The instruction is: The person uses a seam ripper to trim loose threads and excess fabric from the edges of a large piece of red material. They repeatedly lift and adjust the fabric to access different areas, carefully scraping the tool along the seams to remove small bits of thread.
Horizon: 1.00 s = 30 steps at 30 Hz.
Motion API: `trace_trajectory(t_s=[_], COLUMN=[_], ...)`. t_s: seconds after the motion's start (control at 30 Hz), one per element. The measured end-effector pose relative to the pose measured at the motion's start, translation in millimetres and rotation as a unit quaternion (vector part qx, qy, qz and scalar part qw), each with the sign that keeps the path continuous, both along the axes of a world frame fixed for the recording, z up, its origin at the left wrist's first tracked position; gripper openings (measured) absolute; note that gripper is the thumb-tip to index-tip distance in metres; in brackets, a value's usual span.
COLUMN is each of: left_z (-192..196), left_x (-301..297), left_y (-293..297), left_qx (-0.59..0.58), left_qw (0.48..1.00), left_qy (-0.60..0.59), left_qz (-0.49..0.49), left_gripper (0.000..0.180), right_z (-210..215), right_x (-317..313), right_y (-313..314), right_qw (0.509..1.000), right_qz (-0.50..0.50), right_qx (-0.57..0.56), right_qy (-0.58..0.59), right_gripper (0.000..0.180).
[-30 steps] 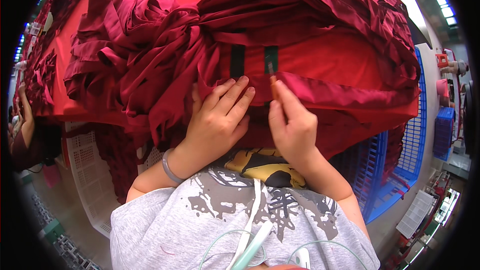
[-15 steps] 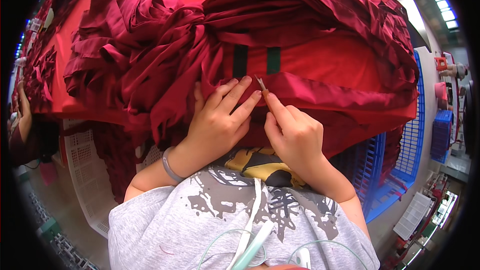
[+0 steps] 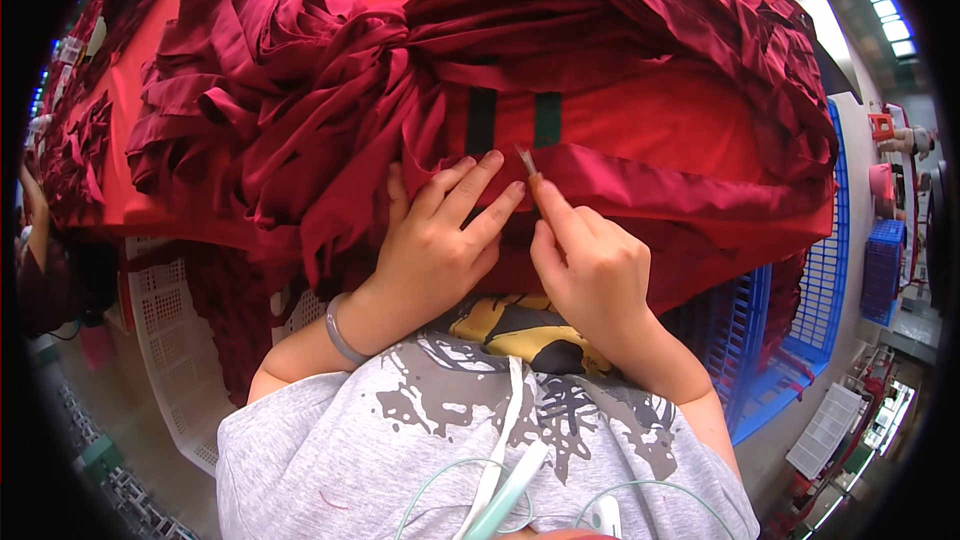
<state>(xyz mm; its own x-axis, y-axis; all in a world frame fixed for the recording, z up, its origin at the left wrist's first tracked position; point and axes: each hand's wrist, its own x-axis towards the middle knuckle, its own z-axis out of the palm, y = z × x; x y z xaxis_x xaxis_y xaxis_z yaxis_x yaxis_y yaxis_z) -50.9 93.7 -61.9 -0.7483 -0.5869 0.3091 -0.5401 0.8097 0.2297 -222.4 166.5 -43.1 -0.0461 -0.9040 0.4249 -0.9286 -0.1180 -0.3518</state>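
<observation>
My left hand [image 3: 440, 220] lies on dark red fabric [image 3: 340, 180], fingers spread, pressing it against the table. Held in my right hand [image 3: 595, 260] is a small seam ripper [image 3: 532, 172] with a brown handle and a thin metal tip. The index finger runs along its handle, and the tip points away from me just above the edge of a shiny red strip [image 3: 620, 175]. My left fingertips rest right beside the tool. Beyond them, a black stripe [image 3: 481, 120] and a green stripe [image 3: 547, 120] cross the red table surface.
A large twisted heap of dark red strips [image 3: 560, 10] covers the far side. Below the table edge stand a white basket [image 3: 170, 340] at left and blue baskets [image 3: 825, 270] at right. Another person's arm [image 3: 36, 215] shows at far left.
The seam ripper's tip has shifted slightly to the right with my right hand. My left hand stays put. The other person's arm at far left has moved outward.
</observation>
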Motion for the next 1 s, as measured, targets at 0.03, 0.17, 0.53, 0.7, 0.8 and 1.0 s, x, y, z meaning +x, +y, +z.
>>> trace_trajectory(t_s=[0.03, 0.17, 0.53, 0.7, 0.8, 1.0], left_z=[1, 2, -5, -5, 0, 4], left_x=[0, 0, 1, 2, 0, -14], left_y=[0, 0, 1, 1, 2, -3], left_qx=[0.003, 0.012, 0.009, 0.027, 0.078, 0.197], left_qw=[1.000, 1.000, 1.000, 0.999, 0.992, 0.952], left_qy=[-0.002, -0.009, 0.012, 0.028, 0.095, 0.230], left_qz=[-0.002, -0.003, 0.002, 0.001, 0.006, 0.039], left_gripper=[0.050, 0.051, 0.053, 0.050, 0.049, 0.050], right_z=[-3, 3, 12, 13, 14, 14], right_x=[-2, -13, -14, -9, -13, -12], right_y=[-3, -2, -54, -55, -49, -23], right_qw=[0.999, 0.983, 0.991, 0.986, 0.969, 0.873], right_qz=[-0.013, -0.014, 0.040, 0.048, 0.047, 0.038], right_qx=[-0.029, -0.043, 0.117, 0.117, 0.122, 0.161], right_qy=[-0.020, -0.178, -0.046, -0.113, -0.207, -0.458], right_gripper=[0.038, 0.039, 0.009, 0.007, 0.007, 0.006])
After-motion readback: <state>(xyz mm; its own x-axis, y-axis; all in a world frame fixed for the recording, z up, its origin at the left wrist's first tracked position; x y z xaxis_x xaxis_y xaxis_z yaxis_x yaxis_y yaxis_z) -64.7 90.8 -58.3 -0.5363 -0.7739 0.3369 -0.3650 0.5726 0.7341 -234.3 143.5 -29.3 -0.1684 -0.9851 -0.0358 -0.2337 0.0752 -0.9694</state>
